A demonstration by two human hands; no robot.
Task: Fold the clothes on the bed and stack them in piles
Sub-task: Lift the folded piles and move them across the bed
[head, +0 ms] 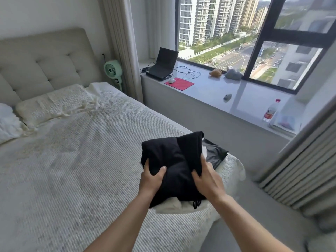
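Note:
A folded black garment (174, 160) is held over the bed's right corner. My left hand (151, 180) grips its near left edge, thumb on top. My right hand (209, 180) pinches its near right side. Under it lies a white garment (171, 206), with a black drawstring hanging over it at the front. A dark grey garment (217, 153) lies flat just behind, partly hidden by the black one. The bed (81, 170) has a white ribbed cover.
Two pillows (52, 104) lie by the padded headboard. A green fan (112, 73) stands beside the bed. The window ledge (218, 91) carries a laptop, a red mouse pad, soft toys and a water bottle (271, 110). Curtains (300, 170) hang at the right.

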